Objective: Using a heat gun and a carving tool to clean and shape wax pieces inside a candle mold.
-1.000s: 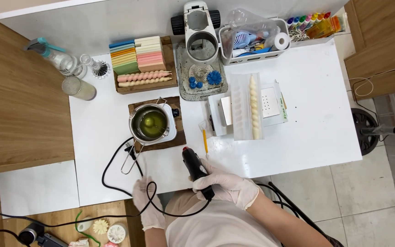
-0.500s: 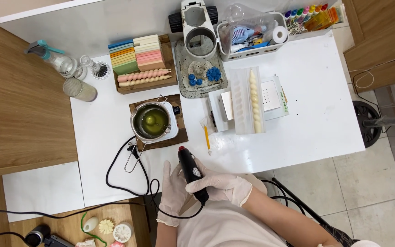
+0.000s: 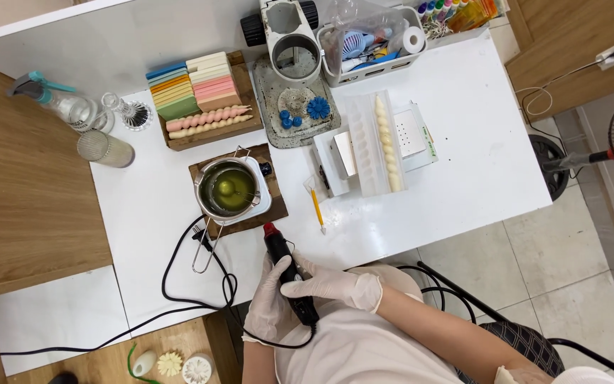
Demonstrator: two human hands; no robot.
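Worktop (image 3: pixel 463 149): white, carrying everything; the person sits at its near edge.
Tray of wax blocks (image 3: pixel 197 89): toward the far left corner, coloured slabs stacked on edge with two twisted candles laid in front, probably kept within reach as stock.
Melting pot (image 3: pixel 227 188): metal, on a small hotplate over a wooden board near the middle-left, holding greenish liquid.
Clear mould (image 3: pixel 378 142): right of centre, a cream twisted candle lying in it.
Heat tool (image 3: pixel 287 267): black, corded, red tip toward the pot, over the near edge.
Left hand (image 3: pixel 268 302): gloved, wrapped under the tool's body (steadying it).
Right hand (image 3: pixel 332 284): gloved, closed over its handle.
Yellow pencil (image 3: pixel 317 210): lying loose beside the board.
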